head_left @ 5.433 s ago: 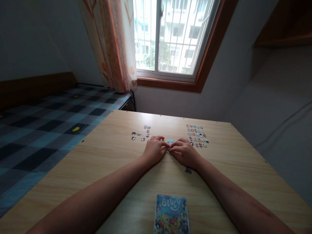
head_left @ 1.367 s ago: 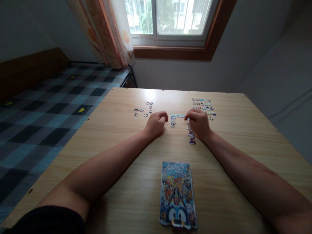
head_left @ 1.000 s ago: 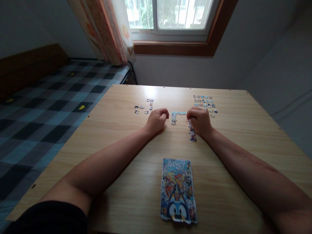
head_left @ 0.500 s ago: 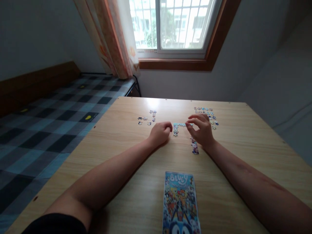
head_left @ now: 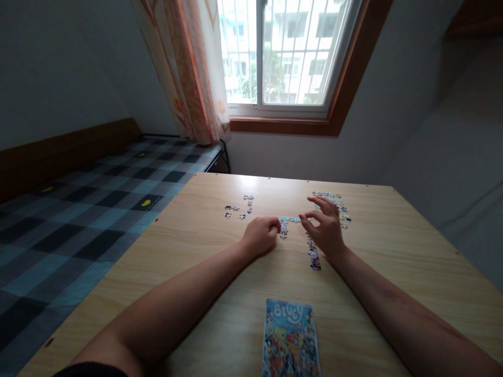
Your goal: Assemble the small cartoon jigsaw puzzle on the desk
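Note:
A partly joined jigsaw (head_left: 283,228) lies mid-table, with a top strip, a short left side and a longer strip (head_left: 314,257) running down on the right. My left hand (head_left: 262,234) rests closed at its left side, fingers curled under; whatever they hold is hidden. Over the top right corner is my right hand (head_left: 323,225), thumb and index finger pinched at the strip, other fingers raised. What is between those fingertips is too small to make out. Loose pieces (head_left: 249,204) lie to the left, and more pieces (head_left: 344,218) lie behind and right of my right hand.
A Bluey picture box (head_left: 291,335) lies near the front of the wooden table (head_left: 204,314). Left of the table is a bed with a checked cover (head_left: 98,214). Behind stand a curtain (head_left: 196,78) and a barred window (head_left: 293,57).
The view has tilted up, so everything sits lower in the picture. My right hand's raised fingers have spread slightly apart from the pinch. My left hand stays at the puzzle's left side.

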`<state>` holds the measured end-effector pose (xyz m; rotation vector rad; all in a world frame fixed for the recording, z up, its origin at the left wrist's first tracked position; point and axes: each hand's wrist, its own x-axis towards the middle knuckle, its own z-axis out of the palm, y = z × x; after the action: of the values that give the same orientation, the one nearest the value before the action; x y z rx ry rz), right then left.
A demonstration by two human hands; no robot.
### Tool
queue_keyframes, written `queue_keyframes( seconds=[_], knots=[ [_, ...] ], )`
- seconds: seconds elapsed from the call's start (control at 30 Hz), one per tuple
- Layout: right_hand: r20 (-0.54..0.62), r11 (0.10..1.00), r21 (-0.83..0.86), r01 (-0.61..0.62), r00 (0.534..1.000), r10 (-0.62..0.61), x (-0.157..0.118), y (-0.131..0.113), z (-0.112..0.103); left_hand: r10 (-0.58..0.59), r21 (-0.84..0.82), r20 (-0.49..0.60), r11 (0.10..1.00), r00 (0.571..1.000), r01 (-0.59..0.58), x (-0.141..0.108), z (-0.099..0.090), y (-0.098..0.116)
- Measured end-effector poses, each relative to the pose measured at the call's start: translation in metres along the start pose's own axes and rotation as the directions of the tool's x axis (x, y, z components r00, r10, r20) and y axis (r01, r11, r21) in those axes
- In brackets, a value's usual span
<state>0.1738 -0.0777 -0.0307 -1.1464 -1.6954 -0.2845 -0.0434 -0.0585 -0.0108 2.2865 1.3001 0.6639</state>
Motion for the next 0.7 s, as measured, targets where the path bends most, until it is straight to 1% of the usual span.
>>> queue_keyframes(
  seconds=[0.07,0.13,0.23,0.3,0.4,0.47,0.53,0.63,0.7],
  knots=[
    [0.012,1.000,0.007,-0.010,1.000,0.010,0.000,0.000,0.001,0.010,0.005,0.004,1.000,1.000,-0.010,0.000,0.000,0.000],
    [0.021,1.000,0.011,-0.022,1.000,0.021,-0.001,0.001,0.001,0.053,0.059,-0.004,0.997,0.999,-0.053,0.000,-0.003,0.000],
    [0.022,0.999,0.013,-0.033,0.999,0.033,-0.002,0.001,0.003,0.143,0.269,-0.078,0.956,0.987,-0.117,0.005,-0.015,-0.007],
    [0.019,0.999,0.010,-0.034,0.999,0.033,-0.002,0.001,0.003,0.151,0.400,-0.167,0.914,0.974,-0.073,0.010,-0.026,-0.015],
    [0.010,0.999,0.010,-0.033,0.999,0.033,-0.001,0.000,0.003,0.088,0.506,-0.263,0.861,0.961,0.060,0.017,-0.038,-0.029],
    [0.000,0.999,0.013,-0.031,1.000,0.031,-0.001,-0.001,0.003,0.033,0.545,-0.276,0.828,0.961,0.128,0.018,-0.040,-0.037],
    [-0.007,0.999,0.018,-0.028,1.000,0.028,-0.001,-0.002,0.003,-0.005,0.570,-0.272,0.805,0.962,0.166,0.019,-0.038,-0.043],
    [-0.010,0.999,0.023,-0.028,1.000,0.028,0.000,-0.002,0.004,-0.006,0.598,-0.269,0.783,0.963,0.171,0.020,-0.031,-0.047],
    [-0.007,0.999,0.018,-0.029,1.000,0.029,0.000,-0.002,0.004,0.016,0.607,-0.254,0.781,0.967,0.147,0.021,-0.027,-0.047]
  ],
)
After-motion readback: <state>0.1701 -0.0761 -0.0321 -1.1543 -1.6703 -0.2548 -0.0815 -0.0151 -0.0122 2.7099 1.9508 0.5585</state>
